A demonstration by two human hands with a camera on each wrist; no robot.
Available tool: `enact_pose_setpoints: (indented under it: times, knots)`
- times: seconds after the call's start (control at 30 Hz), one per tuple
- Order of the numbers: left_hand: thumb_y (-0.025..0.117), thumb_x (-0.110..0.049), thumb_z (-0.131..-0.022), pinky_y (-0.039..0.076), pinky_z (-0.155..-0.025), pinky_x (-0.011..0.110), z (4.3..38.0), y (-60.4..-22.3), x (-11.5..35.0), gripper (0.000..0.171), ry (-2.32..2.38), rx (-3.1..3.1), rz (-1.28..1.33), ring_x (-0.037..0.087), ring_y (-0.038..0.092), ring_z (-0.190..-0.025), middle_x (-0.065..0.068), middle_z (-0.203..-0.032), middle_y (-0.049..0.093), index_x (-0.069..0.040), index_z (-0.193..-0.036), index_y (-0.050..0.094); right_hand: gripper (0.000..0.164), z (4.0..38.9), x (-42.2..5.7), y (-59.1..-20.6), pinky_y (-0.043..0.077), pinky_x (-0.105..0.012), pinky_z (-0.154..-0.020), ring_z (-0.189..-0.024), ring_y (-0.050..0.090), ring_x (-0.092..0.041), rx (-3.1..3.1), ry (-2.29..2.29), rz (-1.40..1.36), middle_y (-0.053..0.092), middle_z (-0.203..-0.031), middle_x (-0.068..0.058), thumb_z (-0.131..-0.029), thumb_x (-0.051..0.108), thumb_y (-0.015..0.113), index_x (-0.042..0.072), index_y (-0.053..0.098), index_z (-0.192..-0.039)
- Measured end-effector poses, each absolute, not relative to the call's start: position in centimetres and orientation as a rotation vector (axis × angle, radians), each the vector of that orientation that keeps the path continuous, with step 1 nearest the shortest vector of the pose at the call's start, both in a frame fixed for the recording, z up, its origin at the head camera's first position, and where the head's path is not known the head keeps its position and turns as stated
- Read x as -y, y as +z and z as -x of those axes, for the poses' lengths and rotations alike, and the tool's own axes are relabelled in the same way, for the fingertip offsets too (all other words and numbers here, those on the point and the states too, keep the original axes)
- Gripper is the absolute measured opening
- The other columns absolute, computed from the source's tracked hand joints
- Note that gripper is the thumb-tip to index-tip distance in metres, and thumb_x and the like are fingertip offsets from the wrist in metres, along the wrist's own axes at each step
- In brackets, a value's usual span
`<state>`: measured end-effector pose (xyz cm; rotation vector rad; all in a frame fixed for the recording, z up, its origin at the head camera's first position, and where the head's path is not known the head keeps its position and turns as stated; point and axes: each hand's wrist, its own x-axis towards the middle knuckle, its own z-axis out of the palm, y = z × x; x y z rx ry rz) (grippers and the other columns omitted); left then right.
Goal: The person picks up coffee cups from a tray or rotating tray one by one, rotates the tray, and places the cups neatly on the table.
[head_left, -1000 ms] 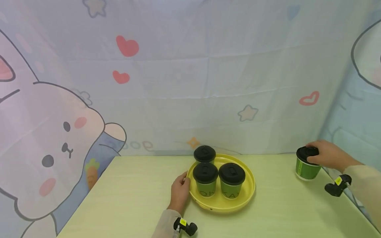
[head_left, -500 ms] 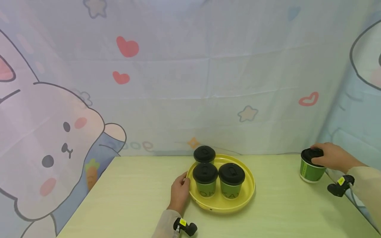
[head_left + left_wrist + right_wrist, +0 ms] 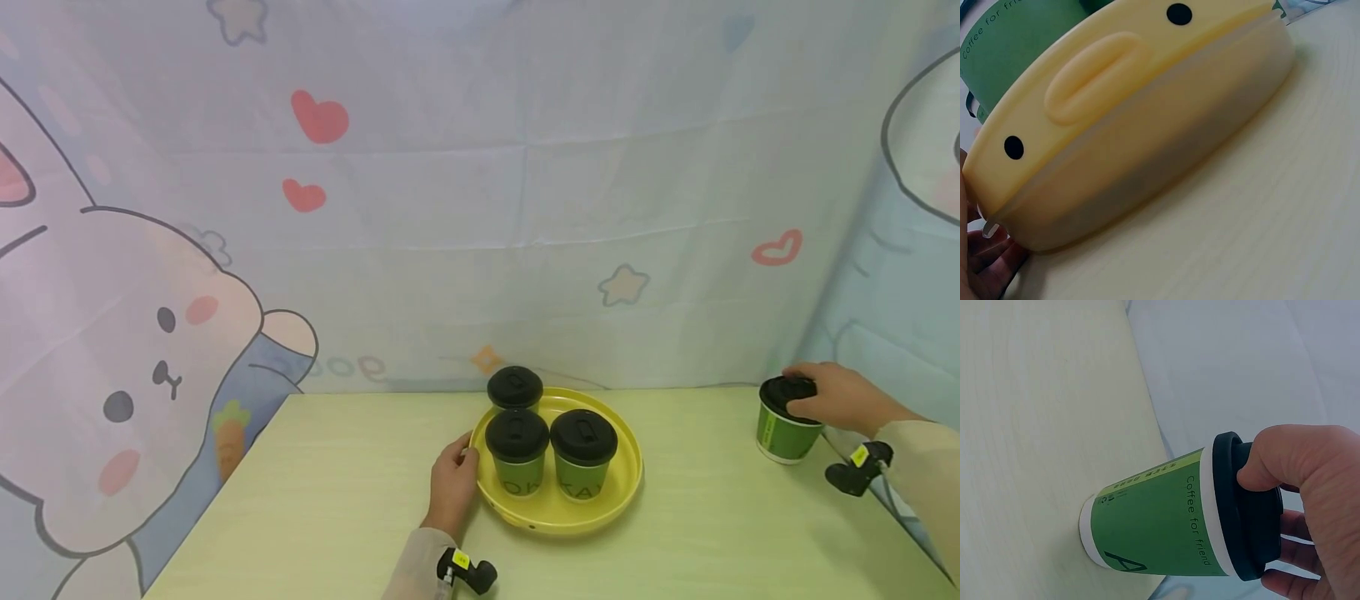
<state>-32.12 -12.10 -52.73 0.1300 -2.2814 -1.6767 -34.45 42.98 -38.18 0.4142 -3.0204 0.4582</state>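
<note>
While your right hand point(image 3: 847, 398) grips the black lid point(image 3: 1250, 515) of the green paper coffee cup point(image 3: 1154, 519) at the frame's right, squeeze gently and evenly, since a lid-only hold could slip. Your left hand point(image 3: 453, 483), at lower centre, holds the edge of the yellow duck-faced tray point(image 3: 558, 527); steady it without tipping its three lidded coffee cups point(image 3: 517, 442).
</note>
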Motion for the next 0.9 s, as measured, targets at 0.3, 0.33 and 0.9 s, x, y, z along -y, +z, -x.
enact_pose_setpoints:
  times: [0.3, 0.33, 0.9]
  knots:
    - [0.054, -0.019, -0.1, 0.05, -0.088, 0.038, 32.04, -52.64, 12.15, 0.037, -1.667, 2.287, -0.122, 0.02, 0.062, -0.101, 0.011, -0.128, 0.066, -0.008, -0.133, 0.067, 0.061, 34.5, -43.11, -38.8, 0.049, -0.059, -0.079, -0.105, 0.056, -0.055, 3.005, 0.517, -0.437, 0.052, -0.122, -0.045, -0.087, 0.015, 0.069, -0.016, 0.046, -0.134]
    - [0.054, -0.019, -0.1, 0.05, -0.087, 0.038, 32.03, -52.64, 12.17, 0.037, -1.665, 2.288, -0.121, 0.02, 0.062, -0.101, 0.011, -0.128, 0.066, -0.008, -0.133, 0.067, 0.062, 34.47, -43.11, -38.85, 0.049, -0.06, -0.079, -0.106, 0.054, -0.056, 3.006, 0.525, -0.431, 0.051, -0.122, -0.045, -0.087, 0.015, 0.069, -0.016, 0.045, -0.135]
    - [0.053, -0.02, -0.1, 0.05, -0.09, 0.04, 31.68, -52.27, 12.13, 0.039, -1.688, 2.293, -0.125, 0.021, 0.062, -0.104, 0.01, -0.129, 0.065, -0.009, -0.135, 0.065, 0.068, 34.31, -43.02, -38.75, 0.041, -0.073, -0.085, -0.116, 0.04, -0.066, 2.991, 0.552, -0.388, 0.037, -0.132, -0.051, -0.091, 0.019, 0.065, -0.01, 0.034, -0.144]
